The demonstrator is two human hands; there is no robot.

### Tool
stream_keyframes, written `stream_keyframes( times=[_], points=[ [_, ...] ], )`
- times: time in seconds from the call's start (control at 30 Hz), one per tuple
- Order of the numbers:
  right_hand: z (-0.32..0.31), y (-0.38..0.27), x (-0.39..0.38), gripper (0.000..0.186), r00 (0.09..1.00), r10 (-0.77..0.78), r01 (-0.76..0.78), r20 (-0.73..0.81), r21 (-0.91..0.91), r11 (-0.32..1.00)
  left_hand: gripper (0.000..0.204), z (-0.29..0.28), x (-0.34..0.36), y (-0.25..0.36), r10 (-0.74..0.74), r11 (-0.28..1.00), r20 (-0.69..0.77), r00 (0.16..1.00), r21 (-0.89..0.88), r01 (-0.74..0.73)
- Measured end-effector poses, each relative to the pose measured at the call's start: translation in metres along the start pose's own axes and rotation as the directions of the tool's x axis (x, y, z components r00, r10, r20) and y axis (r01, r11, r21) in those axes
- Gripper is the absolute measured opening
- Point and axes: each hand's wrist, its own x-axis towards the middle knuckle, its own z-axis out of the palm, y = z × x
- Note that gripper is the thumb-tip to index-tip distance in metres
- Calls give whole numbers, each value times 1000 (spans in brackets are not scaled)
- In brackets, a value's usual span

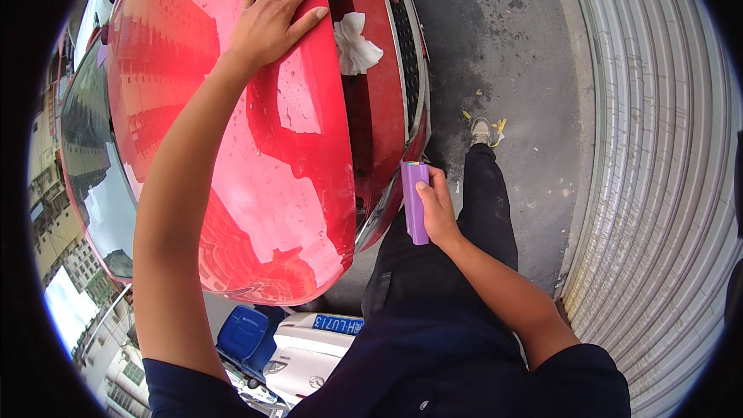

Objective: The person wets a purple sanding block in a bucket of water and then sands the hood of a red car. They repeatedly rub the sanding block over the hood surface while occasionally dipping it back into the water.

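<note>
My left hand (pixel 277 17) lies spread on the front edge of a shiny red car hood (pixel 271 131), its fingers apart. Water drops dot the paint. A dark gap runs between the hood edge and the red front panel (pixel 379 81). Across that gap, close to my left thumb, rests a crumpled white tissue (pixel 357 44). My right hand (pixel 437 209) grips a long purple box-like object (pixel 415 203), held upright beside the car's front corner. A small multicoloured patch shows at its top end; its exact kind is unclear.
A ribbed metal shutter (pixel 658 147) runs along the right, beyond the grey pavement (pixel 534 201). Yellow scraps (pixel 500 125) lie by my shoe (pixel 481 131). At lower left stand a blue bin (pixel 244 333) and a white car (pixel 302 356). The red car's windshield (pixel 97 155) is at far left.
</note>
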Motion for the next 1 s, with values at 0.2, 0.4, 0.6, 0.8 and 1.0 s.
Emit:
stream_keyframes(
  times=[0.2, 0.4, 0.6, 0.8, 1.0],
  points=[
    [-50, -16, 15, 39, 993, -85, 95, -79, 134, 986, 79, 11, 24, 32, -205, 979, -44, 978, -8, 205],
    [-66, -30, 17, 41, 994, -45, 59, -102, 141, 988, 72, 8, -25, 95, -228, 973, -63, 972, -52, 225],
    [-85, -35, 15, 42, 997, 28, -12, -70, 215, 976, 71, -26, -134, 171, -54, 998, 345, 937, 2, 57],
    [-108, -32, 12, 42, 996, -1, 14, -88, 147, 989, 65, -65, -244, 240, 249, 968, 651, 718, -186, -168],
    [-130, -22, 3, 47, 990, 70, -53, -125, 139, 989, 59, -80, -238, 237, 311, 939, 778, 545, -339, -53]
  ],
)
